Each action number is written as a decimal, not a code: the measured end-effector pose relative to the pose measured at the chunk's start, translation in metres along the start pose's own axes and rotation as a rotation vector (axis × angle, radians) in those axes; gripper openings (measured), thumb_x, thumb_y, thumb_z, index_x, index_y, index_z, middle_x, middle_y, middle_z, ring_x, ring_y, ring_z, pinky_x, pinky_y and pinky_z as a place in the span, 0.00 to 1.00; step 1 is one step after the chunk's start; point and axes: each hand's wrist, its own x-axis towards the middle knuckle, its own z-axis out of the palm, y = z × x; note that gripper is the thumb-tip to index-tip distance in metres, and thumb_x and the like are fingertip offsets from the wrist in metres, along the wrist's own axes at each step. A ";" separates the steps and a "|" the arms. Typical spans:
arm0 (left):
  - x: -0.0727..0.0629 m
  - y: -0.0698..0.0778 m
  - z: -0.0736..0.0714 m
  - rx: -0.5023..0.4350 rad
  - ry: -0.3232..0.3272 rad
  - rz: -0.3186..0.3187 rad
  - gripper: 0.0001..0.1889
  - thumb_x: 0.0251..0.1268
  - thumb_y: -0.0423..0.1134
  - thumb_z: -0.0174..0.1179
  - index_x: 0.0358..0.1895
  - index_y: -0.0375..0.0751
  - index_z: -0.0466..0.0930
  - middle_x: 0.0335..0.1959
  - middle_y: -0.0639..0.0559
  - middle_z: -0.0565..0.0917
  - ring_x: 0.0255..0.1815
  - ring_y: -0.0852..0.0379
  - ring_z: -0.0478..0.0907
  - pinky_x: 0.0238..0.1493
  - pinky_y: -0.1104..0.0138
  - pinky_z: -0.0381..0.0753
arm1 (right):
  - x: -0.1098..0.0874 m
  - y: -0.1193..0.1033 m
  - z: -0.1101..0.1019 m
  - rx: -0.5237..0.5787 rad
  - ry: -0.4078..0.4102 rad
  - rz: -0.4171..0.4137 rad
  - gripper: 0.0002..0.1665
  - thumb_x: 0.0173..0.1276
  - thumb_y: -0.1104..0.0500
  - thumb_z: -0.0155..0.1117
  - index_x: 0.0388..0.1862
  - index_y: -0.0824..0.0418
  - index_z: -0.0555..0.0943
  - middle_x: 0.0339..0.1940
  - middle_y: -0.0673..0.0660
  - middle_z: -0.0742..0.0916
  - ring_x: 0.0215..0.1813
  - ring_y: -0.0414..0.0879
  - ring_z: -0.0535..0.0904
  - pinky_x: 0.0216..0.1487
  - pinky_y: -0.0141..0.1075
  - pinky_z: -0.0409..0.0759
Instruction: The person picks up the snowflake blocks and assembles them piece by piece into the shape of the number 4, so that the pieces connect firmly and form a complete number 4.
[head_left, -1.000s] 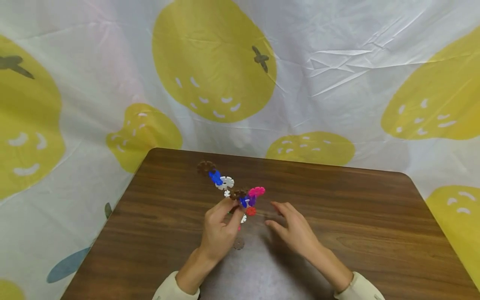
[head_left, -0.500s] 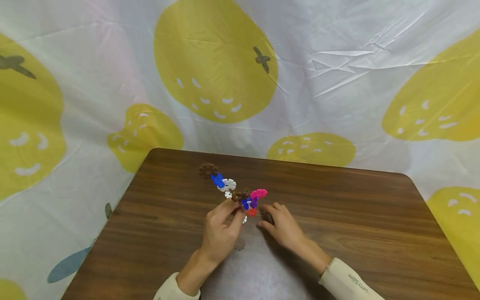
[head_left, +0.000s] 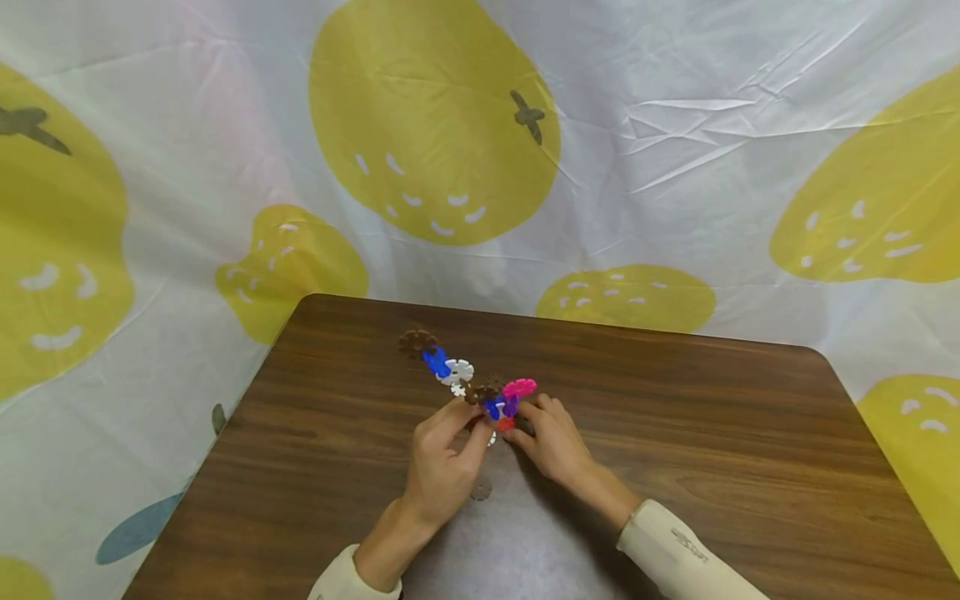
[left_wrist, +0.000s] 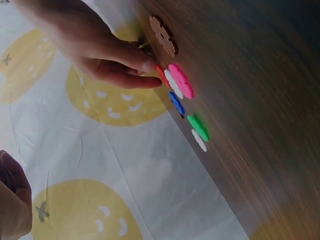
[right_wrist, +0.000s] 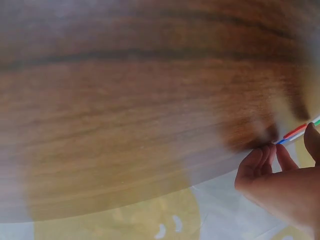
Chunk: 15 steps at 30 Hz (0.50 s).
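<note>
Over the wooden table I hold a branching toy of interlocking notched plastic discs. Its arm reaches up and left through a white disc (head_left: 455, 372) and a blue disc (head_left: 435, 362) to a brown disc (head_left: 417, 343). My left hand (head_left: 446, 454) pinches the toy near its middle, hiding part of it. On its right side a pink disc (head_left: 519, 387) and a purple disc (head_left: 510, 406) stick out above a red disc (head_left: 506, 424). My right hand (head_left: 557, 442) has thumb and fingertips at the red disc. Green discs (left_wrist: 198, 127) show in the left wrist view.
Another brown disc (head_left: 481, 488) shows below the hands, nearer the front. The brown wooden table (head_left: 712, 433) runs beneath everything. Behind it hangs a white cloth (head_left: 637, 50) printed with yellow fruit.
My right hand has moved left from apart until its fingertips are at the red disc. My left hand keeps its pinch on the toy, which has hardly shifted.
</note>
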 end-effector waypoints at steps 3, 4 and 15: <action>0.000 0.000 0.000 0.006 0.002 0.000 0.10 0.61 0.20 0.64 0.42 0.34 0.88 0.39 0.44 0.90 0.37 0.51 0.89 0.46 0.71 0.86 | 0.002 0.000 0.002 0.000 -0.002 -0.007 0.14 0.61 0.55 0.79 0.43 0.57 0.87 0.42 0.59 0.85 0.42 0.54 0.77 0.43 0.47 0.75; 0.000 0.000 0.000 0.007 0.001 0.000 0.10 0.61 0.20 0.64 0.42 0.34 0.88 0.39 0.44 0.90 0.38 0.51 0.89 0.47 0.71 0.86 | 0.003 0.000 0.003 0.000 -0.008 -0.006 0.14 0.61 0.55 0.78 0.44 0.57 0.87 0.45 0.59 0.86 0.43 0.55 0.77 0.44 0.48 0.75; 0.000 0.000 0.000 -0.003 -0.001 0.008 0.10 0.60 0.20 0.65 0.40 0.35 0.88 0.38 0.44 0.90 0.37 0.52 0.88 0.46 0.71 0.87 | 0.007 -0.006 0.002 -0.007 -0.062 0.066 0.15 0.60 0.58 0.78 0.43 0.61 0.83 0.47 0.60 0.85 0.45 0.58 0.80 0.49 0.52 0.79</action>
